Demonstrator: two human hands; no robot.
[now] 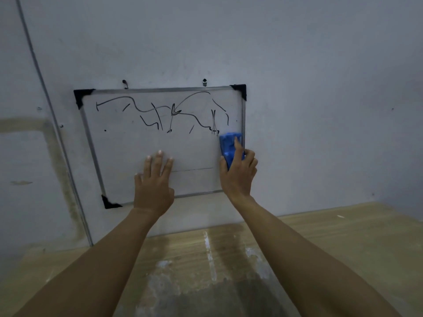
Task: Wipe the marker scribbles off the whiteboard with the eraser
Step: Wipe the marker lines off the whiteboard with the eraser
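Wall-hung whiteboard [128, 147], lower half clean: left hand [153, 179] braces flat, right hand [239, 172] grips eraser [229, 145] below remaining scribbles [160, 113].

Glossy whiteboard [142, 145] in metal frame with black plastic corners — blue plastic eraser [229, 143], matt wall [320, 88].

right hand [238, 177] hides whiteboard [128, 152] lower-right corner

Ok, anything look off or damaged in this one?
The whiteboard looks slightly askew on the wall, though the wide lens may cause that. The wooden table below has white smears, like dried paint.
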